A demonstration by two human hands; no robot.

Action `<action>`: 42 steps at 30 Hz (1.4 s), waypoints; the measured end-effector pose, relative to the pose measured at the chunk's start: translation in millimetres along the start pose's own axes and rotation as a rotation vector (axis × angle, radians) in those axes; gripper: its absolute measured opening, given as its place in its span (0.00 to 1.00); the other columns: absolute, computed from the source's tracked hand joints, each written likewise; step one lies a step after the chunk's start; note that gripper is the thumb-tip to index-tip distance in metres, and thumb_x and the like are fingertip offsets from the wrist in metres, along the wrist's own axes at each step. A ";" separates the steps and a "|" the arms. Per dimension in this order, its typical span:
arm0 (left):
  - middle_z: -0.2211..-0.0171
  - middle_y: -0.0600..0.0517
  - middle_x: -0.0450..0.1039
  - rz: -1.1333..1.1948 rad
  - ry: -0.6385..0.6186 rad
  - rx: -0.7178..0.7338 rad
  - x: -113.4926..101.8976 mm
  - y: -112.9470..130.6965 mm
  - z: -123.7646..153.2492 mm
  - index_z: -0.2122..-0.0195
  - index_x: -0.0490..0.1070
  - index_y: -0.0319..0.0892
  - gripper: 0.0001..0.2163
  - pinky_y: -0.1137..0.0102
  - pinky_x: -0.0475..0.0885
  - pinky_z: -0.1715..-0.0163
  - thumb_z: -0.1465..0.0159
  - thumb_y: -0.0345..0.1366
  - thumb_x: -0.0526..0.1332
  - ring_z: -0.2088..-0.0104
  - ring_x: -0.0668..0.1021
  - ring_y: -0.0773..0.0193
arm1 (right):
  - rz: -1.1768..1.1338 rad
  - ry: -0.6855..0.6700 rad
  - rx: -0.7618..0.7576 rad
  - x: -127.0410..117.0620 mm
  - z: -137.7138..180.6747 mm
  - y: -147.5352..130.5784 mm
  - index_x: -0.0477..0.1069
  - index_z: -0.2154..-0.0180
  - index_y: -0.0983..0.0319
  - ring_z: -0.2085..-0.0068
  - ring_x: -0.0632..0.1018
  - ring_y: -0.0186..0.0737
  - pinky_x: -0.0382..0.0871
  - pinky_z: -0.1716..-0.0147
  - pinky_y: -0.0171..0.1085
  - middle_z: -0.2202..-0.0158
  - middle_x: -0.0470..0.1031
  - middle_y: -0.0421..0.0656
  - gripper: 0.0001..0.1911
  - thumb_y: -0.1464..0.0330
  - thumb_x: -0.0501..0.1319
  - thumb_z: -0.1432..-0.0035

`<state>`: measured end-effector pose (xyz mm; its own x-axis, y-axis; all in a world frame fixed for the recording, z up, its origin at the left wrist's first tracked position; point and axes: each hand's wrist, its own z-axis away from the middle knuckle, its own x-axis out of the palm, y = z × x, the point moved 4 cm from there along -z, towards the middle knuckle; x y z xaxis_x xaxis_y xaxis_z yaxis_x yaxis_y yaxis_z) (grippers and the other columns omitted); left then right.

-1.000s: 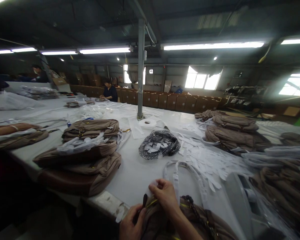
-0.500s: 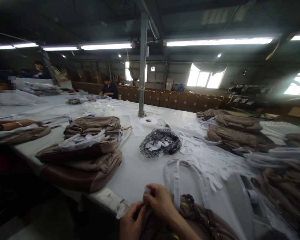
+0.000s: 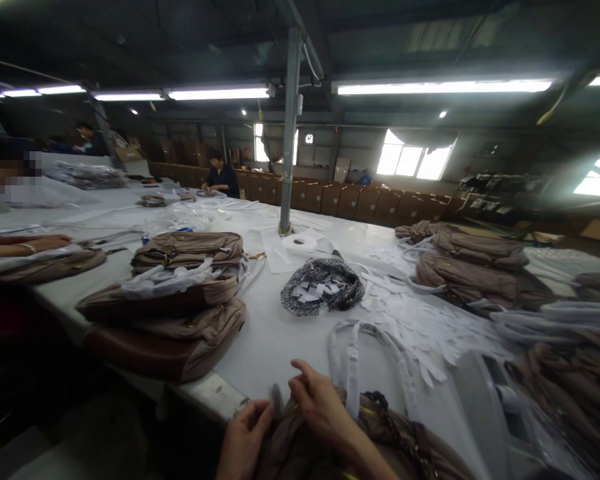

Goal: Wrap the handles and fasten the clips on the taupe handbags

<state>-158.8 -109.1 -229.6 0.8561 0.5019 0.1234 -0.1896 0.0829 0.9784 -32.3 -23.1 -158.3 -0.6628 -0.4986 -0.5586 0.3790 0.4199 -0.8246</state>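
Two bare hands meet at the bottom of our view over a brown bag (image 3: 380, 443), which lies at the near edge of the white table (image 3: 275, 347) with its lower part cut off by the frame. We see the left hand (image 3: 243, 440) loosely open, its fingertips reaching up to a small grey tab (image 3: 277, 400) that stands up from the top of the bag. The right hand (image 3: 320, 407) lies on the bag just beside the tab, thumb stretched out. Its fingers bend down over the fabric, and we cannot tell whether they grip it. White-wrapped straps (image 3: 353, 360) loop up from the bag onto the table behind the right hand.

Further back we make out a patterned fabric pouch (image 3: 325, 283) filled with white paper slips, and more slips scattered to its right. A stack of brown bags (image 3: 170, 313) sits to the left, another pile of bags (image 3: 473, 270) well off to the right. A steel post (image 3: 290, 133) rises behind a roll of white tape (image 3: 300, 241).
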 end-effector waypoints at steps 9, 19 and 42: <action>0.77 0.55 0.76 0.084 0.045 0.050 5.8 -6.4 -3.4 0.60 0.66 0.42 0.21 0.73 0.71 0.73 0.51 0.46 0.69 0.74 0.77 0.62 | 0.007 -0.062 0.141 3.2 -13.6 -1.1 0.75 0.57 0.68 0.70 0.77 0.38 0.64 0.72 0.30 0.71 0.79 0.45 0.22 0.62 0.63 0.53; 0.70 0.50 0.79 0.161 -0.133 0.005 9.4 5.2 2.2 0.65 0.75 0.39 0.15 0.68 0.72 0.62 0.50 0.42 0.69 0.64 0.78 0.56 | 0.044 -0.117 0.098 13.1 -15.4 -4.5 0.79 0.72 0.66 0.73 0.75 0.34 0.60 0.76 0.27 0.76 0.78 0.42 0.11 0.73 0.57 0.53; 0.74 0.52 0.79 0.168 -0.115 -0.041 17.3 -0.5 -1.7 0.69 0.76 0.39 0.14 0.70 0.72 0.66 0.53 0.43 0.71 0.68 0.78 0.58 | -0.104 -0.166 0.076 7.1 -11.7 0.7 0.78 0.73 0.66 0.77 0.66 0.30 0.56 0.79 0.27 0.82 0.69 0.36 0.11 0.73 0.57 0.55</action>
<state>-144.7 -99.0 -228.2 0.8595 0.4103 0.3048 -0.3520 0.0428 0.9350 -44.3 -17.5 -161.8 -0.5879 -0.6572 -0.4716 0.3657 0.3041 -0.8797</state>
